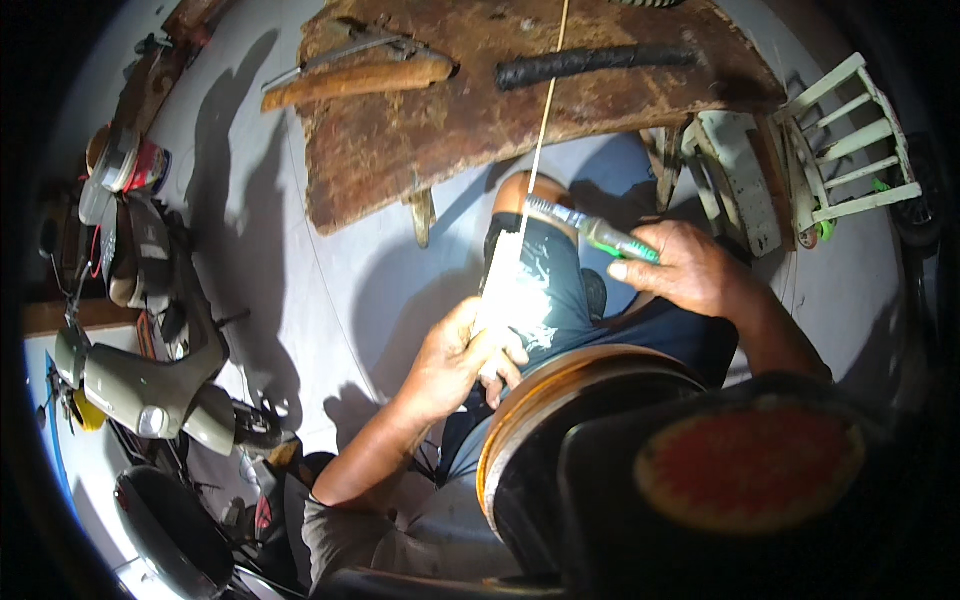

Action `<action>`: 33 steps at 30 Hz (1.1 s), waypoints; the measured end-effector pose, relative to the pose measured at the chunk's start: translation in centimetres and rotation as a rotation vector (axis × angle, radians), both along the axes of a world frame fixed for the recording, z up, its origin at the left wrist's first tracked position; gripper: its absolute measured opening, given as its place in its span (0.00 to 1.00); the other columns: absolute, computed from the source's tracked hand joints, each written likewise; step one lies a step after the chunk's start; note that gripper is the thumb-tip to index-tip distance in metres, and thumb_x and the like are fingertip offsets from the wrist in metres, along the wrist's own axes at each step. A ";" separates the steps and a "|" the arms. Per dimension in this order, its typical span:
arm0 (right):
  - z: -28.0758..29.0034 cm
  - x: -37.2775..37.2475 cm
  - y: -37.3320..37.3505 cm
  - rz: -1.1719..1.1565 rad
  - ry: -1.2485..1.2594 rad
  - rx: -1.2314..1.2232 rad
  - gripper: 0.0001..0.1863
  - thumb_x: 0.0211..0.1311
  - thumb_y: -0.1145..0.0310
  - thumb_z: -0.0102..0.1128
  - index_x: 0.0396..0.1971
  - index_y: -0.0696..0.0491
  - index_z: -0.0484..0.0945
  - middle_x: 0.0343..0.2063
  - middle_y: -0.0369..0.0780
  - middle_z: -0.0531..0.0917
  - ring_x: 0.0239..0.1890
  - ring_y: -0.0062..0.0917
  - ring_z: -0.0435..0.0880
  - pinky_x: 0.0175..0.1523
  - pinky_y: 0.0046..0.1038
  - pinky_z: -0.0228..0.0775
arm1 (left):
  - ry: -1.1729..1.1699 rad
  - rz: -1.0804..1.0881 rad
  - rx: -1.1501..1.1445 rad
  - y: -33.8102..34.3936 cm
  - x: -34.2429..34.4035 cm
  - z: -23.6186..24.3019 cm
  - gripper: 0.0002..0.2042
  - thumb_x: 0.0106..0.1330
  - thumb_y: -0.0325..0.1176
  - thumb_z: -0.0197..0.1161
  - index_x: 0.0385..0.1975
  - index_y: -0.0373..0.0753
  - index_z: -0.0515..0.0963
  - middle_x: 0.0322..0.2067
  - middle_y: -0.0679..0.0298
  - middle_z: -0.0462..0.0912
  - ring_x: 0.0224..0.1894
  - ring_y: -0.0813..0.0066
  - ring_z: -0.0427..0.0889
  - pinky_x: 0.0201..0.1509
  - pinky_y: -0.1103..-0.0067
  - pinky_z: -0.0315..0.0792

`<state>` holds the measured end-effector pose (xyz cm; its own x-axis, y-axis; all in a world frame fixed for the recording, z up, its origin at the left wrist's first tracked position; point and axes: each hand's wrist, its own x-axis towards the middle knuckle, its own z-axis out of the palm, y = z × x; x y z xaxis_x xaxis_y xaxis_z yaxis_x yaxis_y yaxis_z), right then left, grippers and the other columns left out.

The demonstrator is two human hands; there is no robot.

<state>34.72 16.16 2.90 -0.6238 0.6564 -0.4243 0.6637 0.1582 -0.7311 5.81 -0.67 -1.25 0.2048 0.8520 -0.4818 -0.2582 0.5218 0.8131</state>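
Observation:
My left hand (455,355) grips a pale piece (500,275), bright and washed out, over my dark-clad thigh (558,275); what it is exactly I cannot make out. A long, thin light strip (540,140) runs up from it across the table. My right hand (680,270) holds a utility knife (613,240) with a green grip, its blade against or very near the strip just above the pale piece. White flecks lie on the thigh, partly lost in glare.
Ahead stands a worn wooden table (370,170) bearing a wooden-handled tool (355,90) and a black wrapped rod (590,64). A white chair (860,150) is right, a scooter (150,390) and containers (140,165) left. A dark rounded object with an orange rim (520,410) fills the lower foreground.

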 end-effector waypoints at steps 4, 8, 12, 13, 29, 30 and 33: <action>0.0 -0.3 -0.1 -0.018 -0.053 0.048 0.22 0.70 0.54 0.69 0.30 0.61 0.79 0.22 0.41 0.79 0.28 0.26 0.79 0.38 0.35 0.72 | 0.013 -0.023 -0.015 0.3 -0.3 0.5 0.10 0.84 0.32 0.50 0.56 0.33 0.69 0.39 0.53 0.84 0.30 0.65 0.90 0.22 0.79 0.79; 0.1 -0.4 -0.1 -0.028 -0.080 0.011 0.22 0.71 0.54 0.69 0.31 0.61 0.79 0.22 0.40 0.78 0.27 0.24 0.78 0.38 0.35 0.72 | -0.015 -0.028 -0.027 0.4 -0.5 0.9 0.11 0.84 0.32 0.50 0.57 0.32 0.69 0.41 0.53 0.84 0.31 0.63 0.91 0.22 0.79 0.79; 0.0 -0.3 -0.1 -0.042 -0.033 -0.011 0.21 0.71 0.56 0.69 0.32 0.61 0.79 0.22 0.39 0.79 0.27 0.23 0.78 0.38 0.33 0.72 | -0.039 -0.024 -0.036 0.4 -0.5 0.9 0.12 0.84 0.32 0.50 0.58 0.32 0.69 0.42 0.53 0.84 0.31 0.63 0.91 0.23 0.78 0.81; -0.1 -0.3 -0.1 -0.043 -0.021 -0.013 0.20 0.71 0.56 0.69 0.32 0.61 0.79 0.22 0.38 0.79 0.28 0.22 0.78 0.38 0.32 0.72 | -0.045 -0.022 -0.042 0.4 -0.6 0.9 0.12 0.84 0.32 0.51 0.59 0.32 0.69 0.43 0.53 0.84 0.31 0.63 0.91 0.23 0.78 0.81; -0.3 -0.1 -0.7 0.022 0.028 0.063 0.15 0.71 0.60 0.67 0.37 0.59 0.79 0.27 0.44 0.80 0.31 0.32 0.81 0.40 0.37 0.72 | 0.049 -0.016 0.043 -0.3 -0.4 0.3 0.10 0.84 0.29 0.49 0.58 0.33 0.68 0.39 0.56 0.84 0.26 0.71 0.88 0.22 0.82 0.76; -0.3 -0.4 -0.9 0.010 0.136 0.040 0.17 0.72 0.58 0.67 0.40 0.59 0.79 0.28 0.47 0.80 0.32 0.38 0.82 0.41 0.40 0.72 | 0.101 -0.017 0.096 -0.4 -0.3 0.1 0.10 0.84 0.29 0.48 0.59 0.34 0.68 0.38 0.56 0.84 0.25 0.74 0.86 0.21 0.83 0.74; -0.2 -1.0 -1.3 0.034 0.172 -0.066 0.14 0.76 0.60 0.61 0.43 0.58 0.79 0.33 0.49 0.82 0.36 0.41 0.85 0.45 0.40 0.74 | 0.179 0.029 0.182 -0.8 0.2 -0.5 0.11 0.84 0.28 0.46 0.60 0.34 0.69 0.35 0.59 0.85 0.20 0.83 0.78 0.20 0.86 0.67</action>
